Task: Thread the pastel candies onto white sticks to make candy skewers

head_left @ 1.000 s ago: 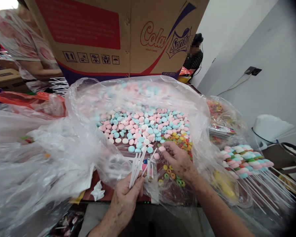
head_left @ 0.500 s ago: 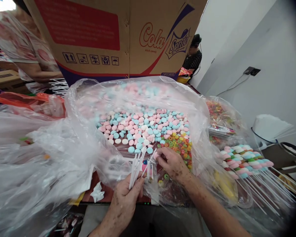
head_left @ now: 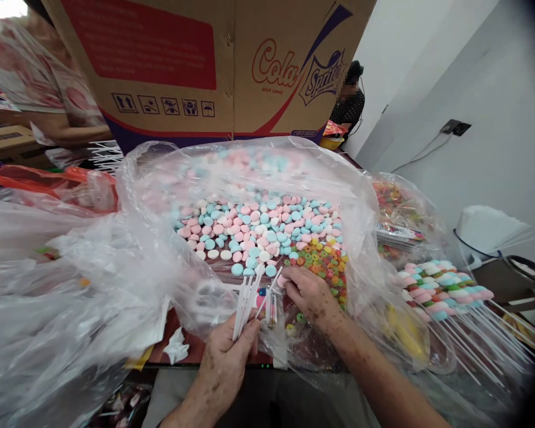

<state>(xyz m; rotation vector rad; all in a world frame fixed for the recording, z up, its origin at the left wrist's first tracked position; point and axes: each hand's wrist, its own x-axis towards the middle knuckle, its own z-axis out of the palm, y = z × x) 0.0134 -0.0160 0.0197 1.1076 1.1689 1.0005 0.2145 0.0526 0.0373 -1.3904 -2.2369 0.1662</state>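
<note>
Several white sticks [head_left: 246, 303] stand fanned in my left hand [head_left: 230, 348], closed round their lower ends. One stick [head_left: 270, 290] leans apart to the right, its tip near the fingers of my right hand [head_left: 310, 297]. That hand pinches a pink candy [head_left: 281, 280], likely a marshmallow, mostly covered by the fingertips; whether the stick touches it I cannot tell. Beyond both hands, pink, blue and white marshmallow discs [head_left: 249, 232] lie in a clear plastic bag [head_left: 361, 238]. Ring-shaped gummy candies [head_left: 323, 264] in yellow, green and orange lie just past my right hand.
A large cardboard box [head_left: 173, 53] stands at the back. Skewered marshmallow sticks [head_left: 446, 291] lie at the right, near a bag of gummies [head_left: 390, 199]. Crumpled plastic [head_left: 71, 297] covers the left, by a crumpled tissue [head_left: 175, 346]. One person [head_left: 57, 95] sits behind left, another [head_left: 350, 107] behind right.
Almost nothing differs. Both hands keep their place and hold, with only a very slight shift of the right fingers at the pink candy.
</note>
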